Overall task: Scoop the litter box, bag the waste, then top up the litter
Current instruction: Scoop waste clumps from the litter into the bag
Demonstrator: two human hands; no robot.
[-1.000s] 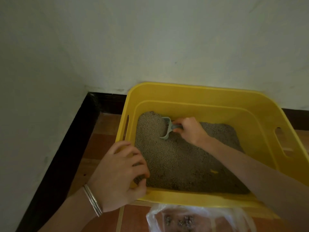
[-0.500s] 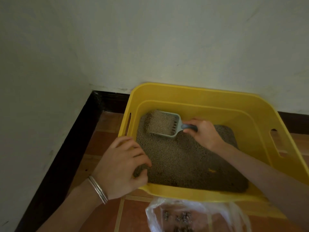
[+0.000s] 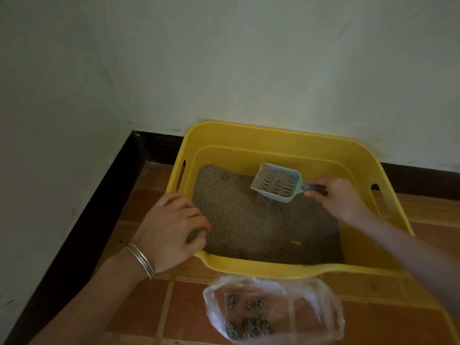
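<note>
Currently right hand (image 3: 336,197) grips litter scoop (image 3: 276,183), blade leftward; plastic bag (image 3: 323,302) lies body-side, left of it; left hand (image 3: 169,227) clasps litter box (image 3: 273,135) rim.

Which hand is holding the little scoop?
The right hand grips the grey scoop by its handle, above the litter. The left hand only holds the rim of the yellow box.

Tiled floor (image 3: 139,307), litter box (image 3: 273,138), plastic bag (image 3: 331,307)
</note>
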